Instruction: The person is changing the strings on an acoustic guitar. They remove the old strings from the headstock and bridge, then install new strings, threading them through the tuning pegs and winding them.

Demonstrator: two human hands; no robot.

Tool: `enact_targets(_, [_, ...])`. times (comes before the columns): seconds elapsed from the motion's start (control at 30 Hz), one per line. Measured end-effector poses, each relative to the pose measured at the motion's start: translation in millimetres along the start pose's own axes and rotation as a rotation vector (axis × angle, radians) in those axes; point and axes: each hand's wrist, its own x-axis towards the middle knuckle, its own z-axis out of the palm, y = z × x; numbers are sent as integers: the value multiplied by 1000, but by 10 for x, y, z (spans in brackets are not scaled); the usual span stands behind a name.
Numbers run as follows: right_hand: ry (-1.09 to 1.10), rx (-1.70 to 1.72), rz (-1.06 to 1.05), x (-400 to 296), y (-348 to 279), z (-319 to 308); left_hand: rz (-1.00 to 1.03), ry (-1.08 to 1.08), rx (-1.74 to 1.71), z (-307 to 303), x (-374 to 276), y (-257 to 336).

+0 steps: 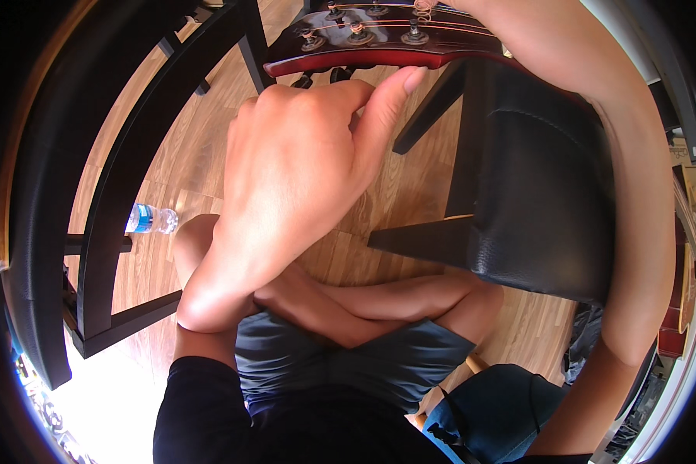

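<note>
A dark red guitar headstock [348, 60] spans the top of the view, its rim catching the light. Metal tuning posts [356, 33] stand on it, with copper-coloured strings [441, 24] wound around some of them. My left hand [301, 139] is just below the headstock's near edge, back of the hand up. Its thumb points toward the rim, while the curled fingertips are hidden, close to the black tuning keys [341, 73]. My right hand [470, 4] is cut off by the top edge, beside a small coil of string [423, 10]; its grip is hidden.
A black padded chair seat [545, 191] is under the guitar neck's side, at right. Another black chair [101, 232] fills the left. A plastic water bottle [153, 219] lies on the wooden floor [330, 255]. A dark blue bag [493, 412] sits at lower right.
</note>
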Motion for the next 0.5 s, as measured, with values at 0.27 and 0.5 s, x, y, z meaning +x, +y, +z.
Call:
enact_targets(0.27, [-129, 31, 316, 118, -194, -148, 152, 133, -145, 109, 30, -40])
enact_targets(0.5, [22, -38, -1, -26, -37, 58, 230, 219, -48, 108, -13, -54])
